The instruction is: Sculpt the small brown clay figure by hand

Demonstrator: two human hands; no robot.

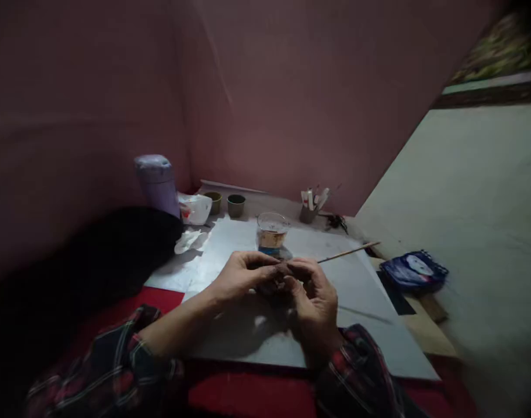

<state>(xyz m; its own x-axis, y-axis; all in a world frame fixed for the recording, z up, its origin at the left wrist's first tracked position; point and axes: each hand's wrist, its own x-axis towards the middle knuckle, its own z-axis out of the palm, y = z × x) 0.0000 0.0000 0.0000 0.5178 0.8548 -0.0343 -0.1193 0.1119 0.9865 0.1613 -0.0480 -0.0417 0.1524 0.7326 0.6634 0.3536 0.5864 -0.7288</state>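
Left hand [245, 274] and right hand [316, 302] gripping a brown lump [274, 285], just below centre of frame.
Lump pinched between thumbs and fingers, partly hidden by them, over a white sheet [365, 296]. Glass [271, 237] of brownish liquid just behind, mid-frame; thin stick [350, 252] slanting up to the right. Purple flask [158, 183] left of centre, pen holder [309, 215] right of centre by the wall [274, 104], blue pouch [411, 278] at right of frame.
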